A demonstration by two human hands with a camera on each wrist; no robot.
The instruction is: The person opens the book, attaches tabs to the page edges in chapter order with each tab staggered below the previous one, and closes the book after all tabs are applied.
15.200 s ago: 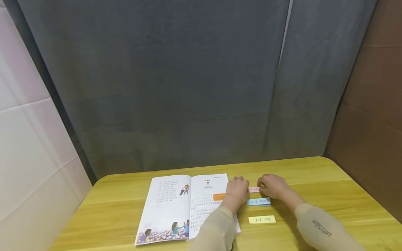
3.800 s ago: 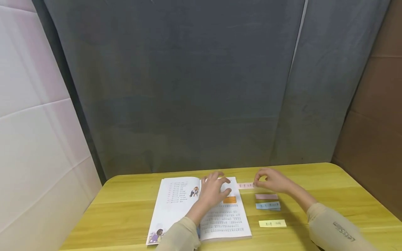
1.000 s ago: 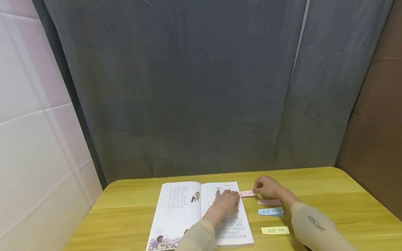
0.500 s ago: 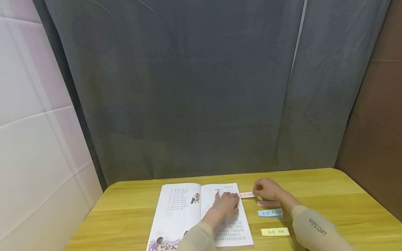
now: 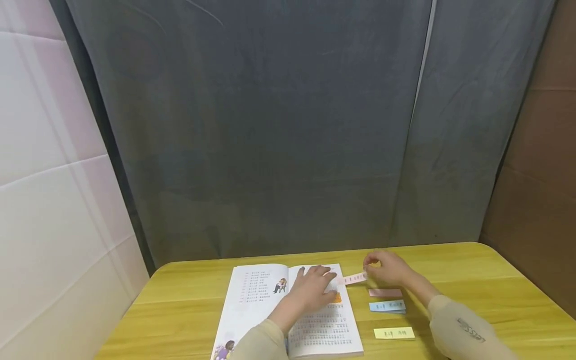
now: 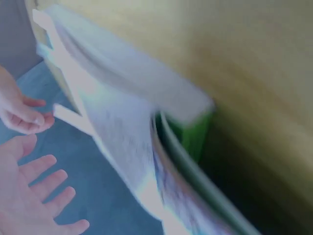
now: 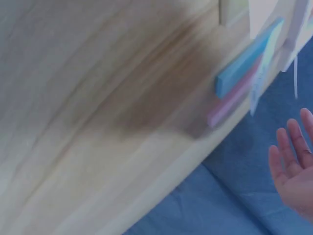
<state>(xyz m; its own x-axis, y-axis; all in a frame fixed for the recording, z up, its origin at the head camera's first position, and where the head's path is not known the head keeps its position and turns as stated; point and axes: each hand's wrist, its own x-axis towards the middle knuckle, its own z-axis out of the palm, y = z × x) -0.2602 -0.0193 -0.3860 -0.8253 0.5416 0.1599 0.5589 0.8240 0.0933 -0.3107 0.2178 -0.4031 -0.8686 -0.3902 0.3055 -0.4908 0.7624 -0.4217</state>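
Observation:
An open book (image 5: 254,317) lies on the wooden table, printed text on its right page. My left hand (image 5: 310,290) is over that page with its fingers spread. From the book's right edge sticks out a pink sticky-note strip (image 5: 354,279) with handwriting, slightly slanted. My right hand (image 5: 389,268) is at the strip's outer end, thumb and index finger bent in a loop. In the left wrist view the right hand's fingertips (image 6: 48,120) are just off the end of the strip (image 6: 73,119). The right wrist view shows that hand's fingers (image 7: 292,137) relaxed, a small gap from the strip (image 7: 295,78).
Right of the book lie a pink sticky-note pad (image 5: 385,293), a blue pad (image 5: 387,305) whose written top note lifts, and a yellow pad (image 5: 394,333) with handwriting. A dark cloth (image 5: 270,150) hangs behind the table (image 5: 171,300).
Earlier the strip came off the pink pad and went to the book's edge. In the last half second the left hand's fingers have spread, the right fingers loosened, and the strip has tilted.

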